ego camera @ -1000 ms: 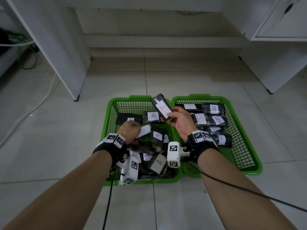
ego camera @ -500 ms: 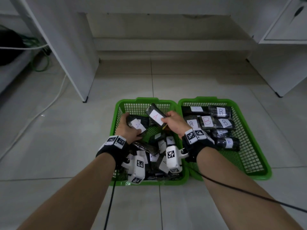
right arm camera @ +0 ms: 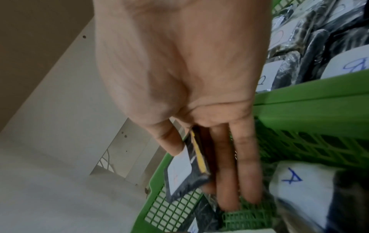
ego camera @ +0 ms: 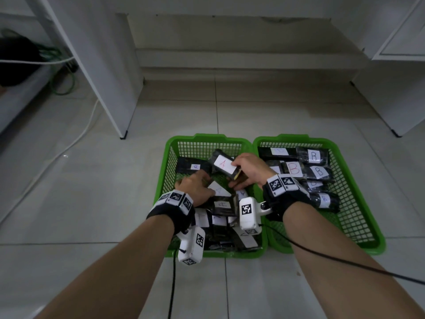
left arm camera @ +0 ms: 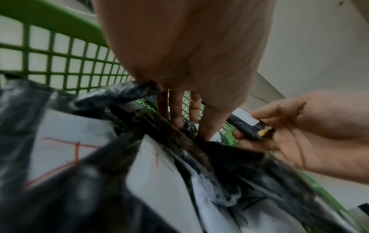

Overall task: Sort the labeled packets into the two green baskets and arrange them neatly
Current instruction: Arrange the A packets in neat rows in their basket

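Observation:
Two green baskets stand side by side on the floor. The left basket holds a loose pile of black packets labelled A. In the right basket the B packets lie in rows. My right hand pinches a black packet with a red A label by one end, low over the far part of the left basket; thumb on the label side. My left hand is down in the left basket, its straight fingers pushing between the A packets.
White cabinet panels stand at far left and far right, with a low step between them. Cables lie on the floor at left. A black wire trails from my right wrist over the tiles.
My right hand has brought the red A packet down from above the baskets into the left basket's far end. My left hand moved forward among the A packets.

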Available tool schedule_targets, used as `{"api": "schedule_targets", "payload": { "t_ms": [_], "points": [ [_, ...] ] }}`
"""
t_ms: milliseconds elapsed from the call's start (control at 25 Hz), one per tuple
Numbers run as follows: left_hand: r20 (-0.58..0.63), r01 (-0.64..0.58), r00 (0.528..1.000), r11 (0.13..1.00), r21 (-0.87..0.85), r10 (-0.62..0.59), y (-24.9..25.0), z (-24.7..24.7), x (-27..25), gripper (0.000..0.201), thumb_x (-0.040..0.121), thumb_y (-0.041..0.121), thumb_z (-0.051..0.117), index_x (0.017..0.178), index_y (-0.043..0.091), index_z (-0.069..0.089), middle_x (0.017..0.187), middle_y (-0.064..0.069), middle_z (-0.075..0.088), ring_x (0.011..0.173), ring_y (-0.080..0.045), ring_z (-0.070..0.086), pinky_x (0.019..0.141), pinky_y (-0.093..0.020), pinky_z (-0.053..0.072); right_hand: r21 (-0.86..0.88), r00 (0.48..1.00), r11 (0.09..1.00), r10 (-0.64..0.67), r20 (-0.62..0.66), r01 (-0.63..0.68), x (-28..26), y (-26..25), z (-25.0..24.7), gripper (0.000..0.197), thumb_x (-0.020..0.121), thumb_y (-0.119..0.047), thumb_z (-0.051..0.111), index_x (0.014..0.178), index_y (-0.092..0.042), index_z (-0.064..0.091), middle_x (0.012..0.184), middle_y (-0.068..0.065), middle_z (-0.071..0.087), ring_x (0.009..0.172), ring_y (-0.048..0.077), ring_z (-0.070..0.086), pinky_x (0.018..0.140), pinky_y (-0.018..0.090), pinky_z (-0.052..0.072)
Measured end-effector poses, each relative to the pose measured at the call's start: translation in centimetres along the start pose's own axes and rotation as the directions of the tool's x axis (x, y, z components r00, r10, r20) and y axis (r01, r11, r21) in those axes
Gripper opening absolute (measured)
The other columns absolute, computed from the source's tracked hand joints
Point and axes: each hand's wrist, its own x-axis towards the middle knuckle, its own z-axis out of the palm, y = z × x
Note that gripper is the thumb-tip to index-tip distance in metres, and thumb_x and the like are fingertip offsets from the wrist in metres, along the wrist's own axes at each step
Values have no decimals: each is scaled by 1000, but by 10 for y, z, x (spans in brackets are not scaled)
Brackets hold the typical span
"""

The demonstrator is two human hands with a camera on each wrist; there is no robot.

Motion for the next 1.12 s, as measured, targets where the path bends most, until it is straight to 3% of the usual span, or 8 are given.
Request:
{"api": "schedule_targets", "payload": {
  "t_ms": [80,240,440,640,800,960,1040,1120],
  "points": [
    [34,8,999,991,133,-13,7,1,-1,37,83,42,63,117,34,50,123,1,60,125,-29,49,114,-56,24,31,996,998,-51,-78,53,5,0,-7,12,102,-8,52,113,-3,53,111,20,64,93,40,72,80,52,62],
    [152,-74,986,995,61,64,4,-2,-1,39,87,41,60,123,33,47,109,-1,60,97,-24,59,86,-34,49,177,992,980,-78,-95,94,8,11,-15,20,99,-3,58,118,2,57,117,20,66,96,34,72,75,39,64],
    [281,-245,939,958,148,197,6,0,-5,29,88,54,58,112,40,64,118,8,64,108,-18,61,100,-39,47,357,984,920,-131,-118,165,8,25,-20,17,93,-5,67,109,-10,67,118,14,72,103,26,73,88,42,61],
    [108,-124,988,982,141,109,-1,-15,9,34,97,40,51,121,22,67,126,-2,62,113,-22,59,93,-29,47,348,974,917,-135,-183,193,8,22,-16,21,93,-7,69,114,-10,66,118,14,69,100,32,72,77,42,64],
    [205,-100,977,968,229,52,-10,-21,30,42,96,31,49,136,21,55,144,-10,50,127,-28,50,104,-33,43,516,975,837,-84,-207,181,7,26,-16,26,95,-6,66,120,-3,63,110,22,72,89,36,76,75,43,64],
    [241,-93,970,967,236,34,-6,-14,40,53,93,32,49,146,30,43,153,-8,38,136,-31,41,113,-43,37,462,974,866,-109,-198,190,7,29,-15,27,94,-5,67,121,-3,64,112,22,71,88,36,76,74,40,64],
    [234,-103,971,973,205,54,-3,-16,40,48,94,27,49,143,29,48,151,-6,42,134,-28,45,112,-37,38,445,975,876,-109,-191,185,7,27,-16,27,95,-3,66,122,-5,65,111,21,71,88,35,76,75,42,64],
    [134,-108,987,987,115,92,-5,-25,41,36,93,16,50,124,24,67,138,-5,57,121,-25,56,99,-27,43,404,979,900,-99,-176,163,6,21,-17,28,95,0,63,122,-8,66,111,19,71,87,34,76,73,42,64]
  ]
}}
